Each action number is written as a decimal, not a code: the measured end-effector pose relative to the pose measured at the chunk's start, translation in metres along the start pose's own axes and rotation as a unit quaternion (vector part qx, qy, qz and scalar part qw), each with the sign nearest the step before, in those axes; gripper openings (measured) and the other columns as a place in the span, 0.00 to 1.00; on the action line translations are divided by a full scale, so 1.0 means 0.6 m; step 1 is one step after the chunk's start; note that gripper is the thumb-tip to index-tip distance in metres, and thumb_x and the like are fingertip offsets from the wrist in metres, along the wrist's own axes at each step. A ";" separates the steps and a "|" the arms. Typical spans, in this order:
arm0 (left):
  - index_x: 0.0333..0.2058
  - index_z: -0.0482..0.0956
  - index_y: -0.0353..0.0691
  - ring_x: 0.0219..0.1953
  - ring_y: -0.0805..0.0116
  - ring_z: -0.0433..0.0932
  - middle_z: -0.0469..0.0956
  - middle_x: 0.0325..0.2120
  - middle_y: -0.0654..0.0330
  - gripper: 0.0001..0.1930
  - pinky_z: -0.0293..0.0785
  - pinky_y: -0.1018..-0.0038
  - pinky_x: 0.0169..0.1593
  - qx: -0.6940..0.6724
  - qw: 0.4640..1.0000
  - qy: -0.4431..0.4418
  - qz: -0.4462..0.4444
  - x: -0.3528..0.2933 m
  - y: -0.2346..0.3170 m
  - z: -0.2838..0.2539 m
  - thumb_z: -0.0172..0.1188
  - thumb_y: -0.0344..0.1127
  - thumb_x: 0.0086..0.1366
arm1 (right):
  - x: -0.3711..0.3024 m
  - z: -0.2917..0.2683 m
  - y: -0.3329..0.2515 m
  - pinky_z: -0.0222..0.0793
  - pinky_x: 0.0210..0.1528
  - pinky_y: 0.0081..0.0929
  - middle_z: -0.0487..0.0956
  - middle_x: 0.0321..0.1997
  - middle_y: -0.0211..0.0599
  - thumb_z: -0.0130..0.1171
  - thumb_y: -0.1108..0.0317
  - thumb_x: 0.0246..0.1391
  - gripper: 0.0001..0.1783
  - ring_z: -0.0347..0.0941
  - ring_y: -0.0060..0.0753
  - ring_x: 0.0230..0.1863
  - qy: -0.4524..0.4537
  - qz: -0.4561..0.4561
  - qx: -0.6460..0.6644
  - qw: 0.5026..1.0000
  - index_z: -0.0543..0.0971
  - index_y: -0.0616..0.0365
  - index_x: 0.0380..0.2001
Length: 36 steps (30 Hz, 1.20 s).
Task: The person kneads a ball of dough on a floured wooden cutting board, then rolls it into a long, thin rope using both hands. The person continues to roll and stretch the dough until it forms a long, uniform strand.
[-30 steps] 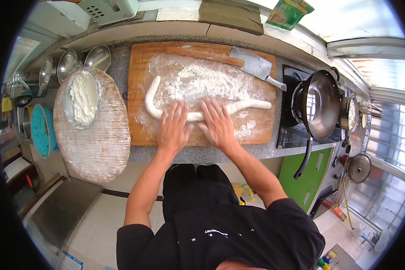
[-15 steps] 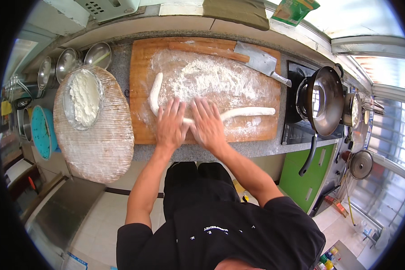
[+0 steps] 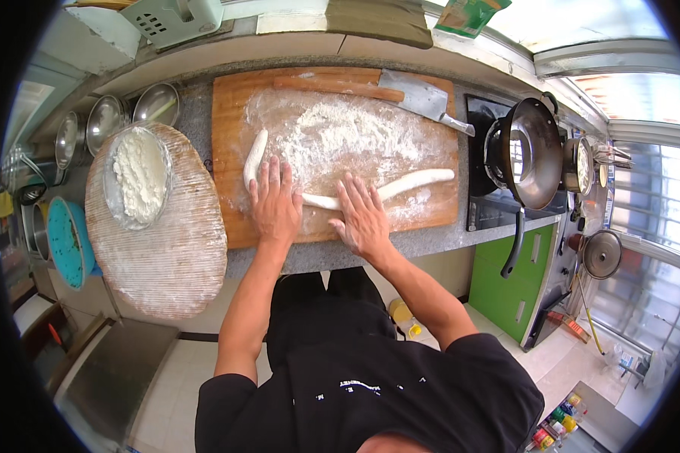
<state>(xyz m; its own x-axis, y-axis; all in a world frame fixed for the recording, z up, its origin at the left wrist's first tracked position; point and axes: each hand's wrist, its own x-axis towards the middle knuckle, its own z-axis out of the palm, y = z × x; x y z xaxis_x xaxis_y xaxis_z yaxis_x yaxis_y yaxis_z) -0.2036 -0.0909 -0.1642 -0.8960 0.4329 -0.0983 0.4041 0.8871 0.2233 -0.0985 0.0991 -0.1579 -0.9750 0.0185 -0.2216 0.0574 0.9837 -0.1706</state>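
Note:
A long white rope of dough (image 3: 321,201) lies on the floured wooden board (image 3: 227,174), its left end bent up and away from me. My left hand (image 3: 276,206) rests flat over the bend, fingers stretched out and covering part of the rope. Over the middle stretch lies my right hand (image 3: 361,214), palm down with fingers spread. Between the two hands a section of the dough shows, and a thicker end runs out to the right. Loose flour (image 3: 340,136) is scattered behind the rope.
A wooden rolling pin (image 3: 332,86) and a cleaver (image 3: 423,98) lie along the board's far edge. To the left, a bowl of flour (image 3: 138,177) stands on a round ridged tray (image 3: 159,264). Right of the board, a wok (image 3: 533,151) sits on the stove, its handle jutting toward me.
My hands have moved apart along the dough rope, the left outward to the bend and the right the other way. More of the rope's middle shows between them.

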 end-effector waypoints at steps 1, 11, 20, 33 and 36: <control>0.75 0.63 0.43 0.79 0.51 0.52 0.57 0.77 0.52 0.33 0.45 0.48 0.79 -0.028 1.000 0.009 0.003 -0.001 0.002 -0.002 0.55 0.42 0.73 | -0.011 0.001 0.006 0.27 0.86 0.46 0.47 0.86 0.43 0.24 0.30 0.73 0.49 0.38 0.41 0.86 0.002 -0.002 0.019 1.000 0.50 0.57 0.81; 0.76 0.57 0.38 0.80 0.49 0.52 0.56 0.77 0.50 0.37 0.41 0.47 0.80 -0.128 0.985 0.044 0.110 0.032 0.162 0.026 0.35 0.58 0.80 | 0.061 -0.011 0.043 0.31 0.85 0.48 0.49 0.86 0.47 0.27 0.38 0.76 0.44 0.42 0.46 0.86 0.117 0.055 0.070 0.989 0.53 0.59 0.80; 0.75 0.62 0.43 0.78 0.56 0.58 0.60 0.76 0.56 0.35 0.48 0.52 0.80 -0.032 0.993 0.017 0.109 0.078 0.203 0.035 0.51 0.53 0.76 | 0.121 -0.073 0.198 0.36 0.85 0.48 0.54 0.84 0.46 0.31 0.29 0.71 0.50 0.46 0.45 0.85 0.117 0.058 0.002 0.991 0.54 0.58 0.80; 0.74 0.63 0.43 0.78 0.54 0.55 0.58 0.77 0.53 0.33 0.51 0.52 0.79 0.005 0.997 0.013 0.075 0.043 0.193 0.032 0.54 0.51 0.76 | 0.083 -0.066 0.240 0.32 0.85 0.50 0.47 0.86 0.48 0.25 0.19 0.64 0.59 0.41 0.47 0.86 0.085 0.046 0.043 0.994 0.50 0.57 0.81; 0.72 0.65 0.38 0.73 0.48 0.64 0.63 0.73 0.50 0.36 0.56 0.50 0.77 -0.023 0.995 0.013 0.100 0.050 0.211 0.033 0.59 0.51 0.73 | 0.085 -0.074 0.234 0.33 0.85 0.50 0.49 0.86 0.47 0.28 0.21 0.65 0.58 0.42 0.47 0.86 0.089 0.049 0.041 0.994 0.53 0.58 0.80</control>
<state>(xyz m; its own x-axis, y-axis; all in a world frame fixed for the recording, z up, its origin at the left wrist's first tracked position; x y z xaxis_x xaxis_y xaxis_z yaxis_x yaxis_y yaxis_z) -0.1755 0.0374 -0.1582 -0.8036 0.5947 -0.0234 0.5659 0.7757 0.2792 -0.1494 0.2462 -0.1504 -0.9860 0.1515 -0.0697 0.1638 0.9580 -0.2352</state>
